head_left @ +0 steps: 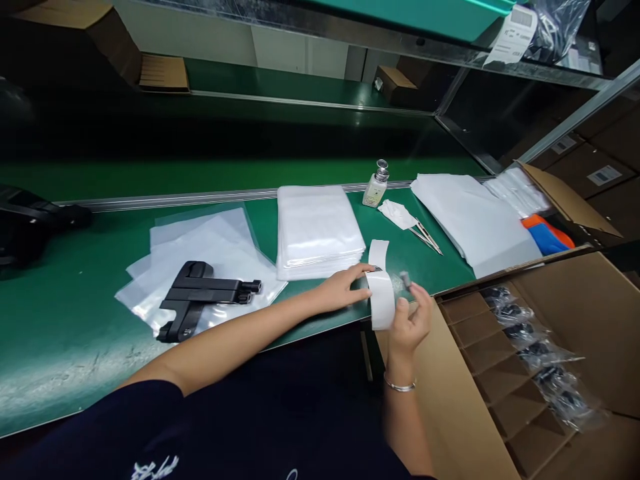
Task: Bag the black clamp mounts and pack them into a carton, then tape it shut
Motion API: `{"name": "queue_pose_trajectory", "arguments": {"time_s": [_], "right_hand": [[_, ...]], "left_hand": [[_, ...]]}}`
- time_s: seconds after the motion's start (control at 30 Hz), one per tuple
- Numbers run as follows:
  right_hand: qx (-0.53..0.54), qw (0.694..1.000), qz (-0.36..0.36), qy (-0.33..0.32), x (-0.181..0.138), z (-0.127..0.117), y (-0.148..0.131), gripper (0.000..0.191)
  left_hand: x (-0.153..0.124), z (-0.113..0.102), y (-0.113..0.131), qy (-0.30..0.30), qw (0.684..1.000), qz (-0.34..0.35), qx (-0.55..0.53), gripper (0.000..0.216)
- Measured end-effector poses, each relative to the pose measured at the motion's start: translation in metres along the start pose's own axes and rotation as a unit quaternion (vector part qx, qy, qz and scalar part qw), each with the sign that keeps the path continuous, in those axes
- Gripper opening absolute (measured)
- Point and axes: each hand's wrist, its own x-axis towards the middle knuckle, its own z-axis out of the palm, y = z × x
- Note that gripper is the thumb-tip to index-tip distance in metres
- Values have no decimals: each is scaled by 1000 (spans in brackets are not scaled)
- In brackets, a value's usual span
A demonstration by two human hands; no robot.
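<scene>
My left hand [345,287] reaches across the green table and its fingers rest on a white strip of label backing [381,287] that curls near the table's front edge. My right hand [411,320] is raised beside the strip, fingers pinched on a small grey label [405,280]. A black plastic part [200,297] lies on loose clear bags [200,267] to the left. A stack of clear bags [317,230] sits just behind my left hand.
A small pump bottle [377,185], a white cloth [397,213] and tweezers [427,237] lie behind. White sheets [470,217] are at the right. An open cardboard box [525,360] with dividers and bagged parts stands at the lower right. A conveyor rail [200,198] runs behind.
</scene>
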Motion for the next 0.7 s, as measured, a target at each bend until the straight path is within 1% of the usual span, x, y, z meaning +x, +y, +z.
{"name": "queue_pose_trajectory", "arguments": {"time_s": [0.07, 0.13, 0.17, 0.23, 0.27, 0.3, 0.33, 0.37, 0.43, 0.47, 0.5, 0.53, 0.57, 0.6, 0.63, 0.67, 0.7], "right_hand": [[53, 995, 62, -53, -4, 2, 5, 50], [23, 992, 70, -102, -8, 11, 10, 64], [-12, 991, 63, -116, -10, 17, 12, 67], [-69, 987, 56, -132, -10, 29, 14, 65], [-86, 985, 59, -138, -8, 33, 14, 64], [-96, 984, 64, -137, -5, 36, 13, 63], [-102, 984, 65, -129, 0, 36, 11, 61], [-100, 986, 60, -115, 5, 35, 7, 59], [-61, 994, 53, -75, 16, 30, -3, 49], [-18, 996, 62, -56, 21, 29, -9, 42], [40, 995, 84, -44, 25, 28, -16, 34], [110, 986, 116, -44, 27, 31, -23, 29], [181, 969, 155, -61, 28, 35, -32, 26], [245, 945, 194, -95, 26, 43, -41, 26], [294, 919, 223, -140, 23, 52, -52, 26], [324, 895, 238, -195, 19, 63, -65, 26], [335, 876, 237, -255, 12, 74, -79, 25]], "left_hand": [[8, 3, -2, -33, 992, 29, 116, 46], [17, 10, -2, -62, 977, 10, 204, 51], [20, 13, 0, -70, 970, -13, 234, 56], [19, 12, 8, -61, 959, -47, 272, 64], [14, 6, 15, -50, 956, -56, 282, 66], [5, -6, 21, -36, 955, -61, 289, 67], [-8, -24, 27, -19, 954, -63, 293, 68], [-25, -47, 31, -3, 953, -72, 294, 68], [-68, -104, 29, 50, 946, -95, 305, 58], [-94, -133, 24, 89, 938, -110, 316, 51], [-121, -159, 15, 108, 931, -122, 326, 46], [-148, -181, 5, 109, 926, -140, 332, 43], [-173, -195, -6, 109, 924, -166, 326, 42], [-196, -202, -16, 112, 926, -185, 311, 41], [-213, -201, -25, 128, 928, -195, 292, 41], [-226, -195, -32, 154, 928, -200, 275, 41], [-234, -183, -38, 186, 925, -200, 263, 42]]}}
